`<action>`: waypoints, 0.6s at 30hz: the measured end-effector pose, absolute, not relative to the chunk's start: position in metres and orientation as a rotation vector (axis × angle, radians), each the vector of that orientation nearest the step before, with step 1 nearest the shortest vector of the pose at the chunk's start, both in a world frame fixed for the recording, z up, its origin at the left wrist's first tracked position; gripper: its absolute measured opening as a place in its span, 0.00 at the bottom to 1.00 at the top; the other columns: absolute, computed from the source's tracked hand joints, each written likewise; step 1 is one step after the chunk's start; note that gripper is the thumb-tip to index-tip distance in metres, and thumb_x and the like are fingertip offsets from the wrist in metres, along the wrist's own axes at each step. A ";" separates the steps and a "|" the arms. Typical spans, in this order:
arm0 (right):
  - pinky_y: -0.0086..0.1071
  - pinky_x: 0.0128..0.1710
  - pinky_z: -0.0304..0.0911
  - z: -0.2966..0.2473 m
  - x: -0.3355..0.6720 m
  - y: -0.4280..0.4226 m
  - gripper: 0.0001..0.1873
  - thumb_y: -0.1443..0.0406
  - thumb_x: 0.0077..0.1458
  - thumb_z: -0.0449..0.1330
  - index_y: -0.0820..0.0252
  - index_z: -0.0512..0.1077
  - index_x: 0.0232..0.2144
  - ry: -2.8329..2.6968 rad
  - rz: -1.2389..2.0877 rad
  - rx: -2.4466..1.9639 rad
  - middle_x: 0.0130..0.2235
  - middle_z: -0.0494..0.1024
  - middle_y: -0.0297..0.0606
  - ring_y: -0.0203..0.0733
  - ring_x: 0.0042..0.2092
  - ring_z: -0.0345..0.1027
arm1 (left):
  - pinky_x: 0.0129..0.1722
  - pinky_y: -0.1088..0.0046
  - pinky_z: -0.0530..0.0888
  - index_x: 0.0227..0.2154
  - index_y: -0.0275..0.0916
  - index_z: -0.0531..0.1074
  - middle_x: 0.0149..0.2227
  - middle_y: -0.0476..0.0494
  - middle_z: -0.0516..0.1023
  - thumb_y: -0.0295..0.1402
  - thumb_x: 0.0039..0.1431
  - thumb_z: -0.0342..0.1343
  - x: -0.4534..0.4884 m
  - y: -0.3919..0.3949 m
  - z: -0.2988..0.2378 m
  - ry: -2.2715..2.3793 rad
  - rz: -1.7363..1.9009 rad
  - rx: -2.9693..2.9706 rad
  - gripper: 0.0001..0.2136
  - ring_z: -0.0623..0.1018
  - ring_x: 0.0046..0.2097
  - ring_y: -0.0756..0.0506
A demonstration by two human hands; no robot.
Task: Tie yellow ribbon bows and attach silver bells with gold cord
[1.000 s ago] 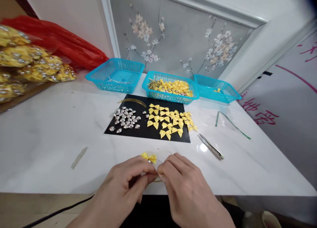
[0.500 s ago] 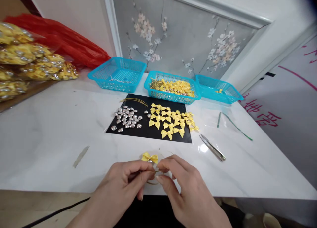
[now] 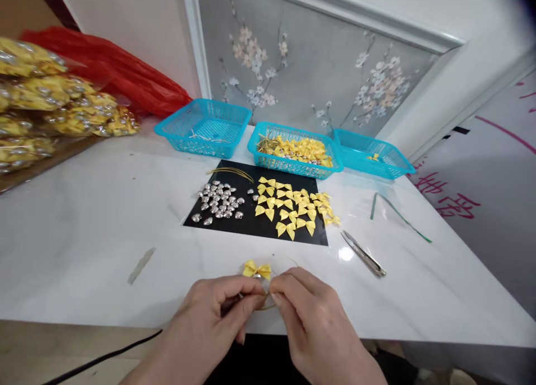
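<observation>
My left hand (image 3: 228, 312) and my right hand (image 3: 307, 309) meet fingertip to fingertip near the table's front edge. Each pinches a thin gold cord (image 3: 264, 308), which curves below the fingertips; the exact spot they grip is mostly hidden. Just beyond them lies a yellow bow (image 3: 257, 269) with a bit of silver showing under it. Farther back, a black mat (image 3: 247, 229) carries a cluster of silver hearts (image 3: 220, 198) on its left, rows of yellow bows (image 3: 285, 230) on its right, and several loose gold cords (image 3: 231, 171) along its top.
Three blue baskets (image 3: 201, 148) line the wall; the middle basket (image 3: 298, 169) holds bows and cords. Silver thread snips (image 3: 363, 254) and a green strip (image 3: 404, 217) lie to the right. A grey strip (image 3: 141, 265) lies left. Bagged bows (image 3: 62, 103) are stacked far left.
My right thumb and forefinger have closed together on the cord, closer to my left fingertips. The whole view has shifted slightly.
</observation>
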State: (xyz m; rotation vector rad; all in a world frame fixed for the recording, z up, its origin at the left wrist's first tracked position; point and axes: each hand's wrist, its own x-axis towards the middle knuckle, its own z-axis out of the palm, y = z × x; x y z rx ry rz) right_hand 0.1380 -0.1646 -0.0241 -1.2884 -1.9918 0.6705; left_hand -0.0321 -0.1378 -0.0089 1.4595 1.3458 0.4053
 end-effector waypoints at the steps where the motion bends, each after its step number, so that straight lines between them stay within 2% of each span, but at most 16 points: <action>1: 0.33 0.33 0.63 -0.024 0.138 -0.164 0.12 0.76 0.58 0.49 0.59 0.68 0.34 -1.996 0.655 -1.283 0.33 0.73 0.38 0.41 0.34 0.65 | 0.24 0.77 0.64 0.33 0.40 0.77 0.18 0.55 0.67 0.40 0.57 0.50 -0.033 -0.137 -0.010 1.310 0.405 1.422 0.12 0.67 0.21 0.51; 5: 0.32 0.33 0.62 -0.026 0.135 -0.162 0.12 0.77 0.57 0.48 0.59 0.67 0.33 -1.989 0.613 -1.276 0.33 0.72 0.38 0.41 0.34 0.64 | 0.24 0.79 0.64 0.33 0.41 0.76 0.26 0.55 0.72 0.39 0.59 0.52 -0.038 -0.133 -0.017 1.143 0.459 1.334 0.10 0.66 0.21 0.54; 10: 0.32 0.33 0.62 -0.028 0.133 -0.160 0.12 0.77 0.57 0.48 0.59 0.67 0.31 -1.979 0.605 -1.300 0.32 0.72 0.38 0.41 0.33 0.64 | 0.23 0.80 0.64 0.32 0.42 0.75 0.26 0.55 0.73 0.37 0.59 0.54 -0.042 -0.127 -0.020 1.123 0.453 1.326 0.08 0.67 0.22 0.54; 16: 0.31 0.31 0.61 -0.028 0.136 -0.159 0.12 0.77 0.56 0.49 0.58 0.67 0.32 -1.970 0.600 -1.352 0.32 0.72 0.37 0.41 0.33 0.65 | 0.32 0.71 0.70 0.38 0.44 0.74 0.34 0.50 0.78 0.43 0.58 0.52 -0.052 -0.113 -0.011 1.426 0.512 1.673 0.12 0.75 0.33 0.46; 18: 0.31 0.31 0.61 -0.027 0.138 -0.159 0.12 0.76 0.56 0.49 0.58 0.68 0.33 -1.969 0.590 -1.370 0.32 0.72 0.37 0.41 0.33 0.65 | 0.36 0.68 0.70 0.38 0.43 0.74 0.38 0.48 0.77 0.42 0.59 0.50 -0.052 -0.106 -0.011 1.528 0.557 1.866 0.12 0.75 0.36 0.44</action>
